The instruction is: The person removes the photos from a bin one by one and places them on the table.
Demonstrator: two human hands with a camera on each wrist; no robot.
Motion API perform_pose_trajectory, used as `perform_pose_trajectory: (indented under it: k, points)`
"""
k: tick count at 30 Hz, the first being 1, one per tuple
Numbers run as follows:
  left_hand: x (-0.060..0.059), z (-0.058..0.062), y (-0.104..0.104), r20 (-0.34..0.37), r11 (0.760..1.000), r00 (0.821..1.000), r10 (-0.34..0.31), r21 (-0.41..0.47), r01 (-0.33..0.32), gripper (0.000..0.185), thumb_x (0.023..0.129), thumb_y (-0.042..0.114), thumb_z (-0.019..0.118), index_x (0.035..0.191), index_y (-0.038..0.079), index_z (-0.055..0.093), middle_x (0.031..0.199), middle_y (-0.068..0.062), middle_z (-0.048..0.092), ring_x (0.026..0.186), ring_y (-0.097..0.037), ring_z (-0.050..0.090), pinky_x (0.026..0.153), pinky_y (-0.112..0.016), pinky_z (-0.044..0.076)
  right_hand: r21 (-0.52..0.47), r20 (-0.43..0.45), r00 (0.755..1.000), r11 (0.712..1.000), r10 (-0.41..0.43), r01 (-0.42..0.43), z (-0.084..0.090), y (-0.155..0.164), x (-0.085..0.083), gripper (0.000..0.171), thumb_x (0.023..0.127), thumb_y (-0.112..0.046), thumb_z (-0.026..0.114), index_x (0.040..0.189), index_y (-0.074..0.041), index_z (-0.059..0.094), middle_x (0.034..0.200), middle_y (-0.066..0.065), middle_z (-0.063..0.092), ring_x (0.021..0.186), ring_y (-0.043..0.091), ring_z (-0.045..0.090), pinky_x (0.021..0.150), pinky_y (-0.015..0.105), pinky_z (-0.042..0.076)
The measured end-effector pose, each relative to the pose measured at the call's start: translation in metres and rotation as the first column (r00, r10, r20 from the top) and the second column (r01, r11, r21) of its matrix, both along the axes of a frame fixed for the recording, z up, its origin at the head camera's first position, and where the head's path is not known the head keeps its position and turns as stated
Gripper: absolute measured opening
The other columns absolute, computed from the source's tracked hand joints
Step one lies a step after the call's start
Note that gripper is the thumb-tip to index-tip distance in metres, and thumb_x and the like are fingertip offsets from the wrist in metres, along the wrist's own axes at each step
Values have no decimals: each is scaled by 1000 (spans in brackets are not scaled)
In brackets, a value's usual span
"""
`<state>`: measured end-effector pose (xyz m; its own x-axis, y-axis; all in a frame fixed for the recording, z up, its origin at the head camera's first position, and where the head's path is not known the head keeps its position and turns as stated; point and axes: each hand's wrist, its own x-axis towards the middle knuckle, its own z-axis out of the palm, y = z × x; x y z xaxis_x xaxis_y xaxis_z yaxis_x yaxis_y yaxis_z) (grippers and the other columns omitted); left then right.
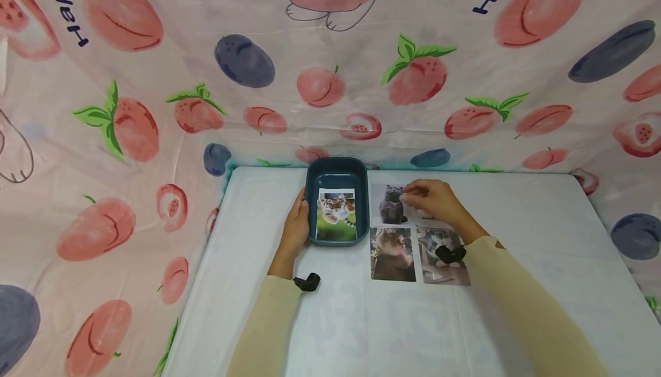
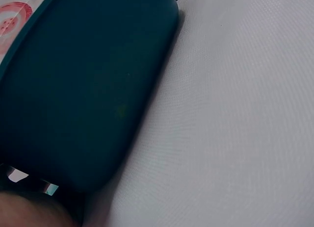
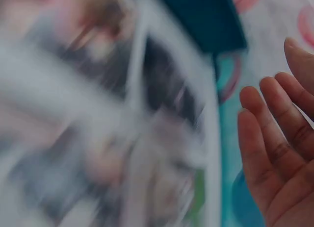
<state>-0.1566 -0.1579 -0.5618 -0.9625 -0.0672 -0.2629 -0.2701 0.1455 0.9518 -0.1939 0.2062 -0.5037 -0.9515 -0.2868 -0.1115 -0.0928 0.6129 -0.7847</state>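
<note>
Item, one tray, dark teal: we find the tray (image 1: 335,174) at the far edge of the white surface (image 1: 330,337), left of the cards. In it we list a tiger card (image 1: 337,225) on top, with edges of other cards showing behind.

Item, four cards just right of the tray, laid two by two. Upper left, a grey cat card (image 1: 392,210); upper right, a card (image 1: 423,214) partly covered by a hand; lower left, a brown-toned card (image 1: 393,262); lower right, a kitten card (image 1: 436,273), partly hidden by a black wrist camera (image 1: 450,254).

Item, one left hand (image 1: 296,225): its grip is flat rather than curled, fingers straight along the tray's left wall and touching it.

Item, one right hand (image 1: 435,198): we see it over the upper right card, fingertips near the grey cat card. Its grip is loose, and in the right wrist view we see the fingers extended and the thumb apart, holding nothing.

Item, two cream sleeves (image 1: 532,302), and a hanging cloth (image 1: 320,130) printed with pink fruit. The cards are blurred in the right wrist view.
</note>
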Motion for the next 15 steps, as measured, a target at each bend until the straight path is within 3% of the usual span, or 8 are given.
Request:
perform_pose_trajectory:
  k: [10,15]
  points:
    - [0,-1,0,-1,1000,1000,-1,2,1,51,112,44,32,162,38,26,169,6,27,159,-22,17,128,-51,16,-50,82,984,987,158,-154,29,-80,-39,46,96,-46,70,127,-12,69,112,8,72,104,37,69,92,56,56]
    - [0,-1,-1,1,1000,1000,-2,-6,2,51,112,44,32,162,38,26,169,6,26,159,-23,16,128,-52,16,-4,45,971,972,234,-235,34,-112,-56,41,95,-43,72,123,-13,72,112,5,73,104,28,68,92,49,57]
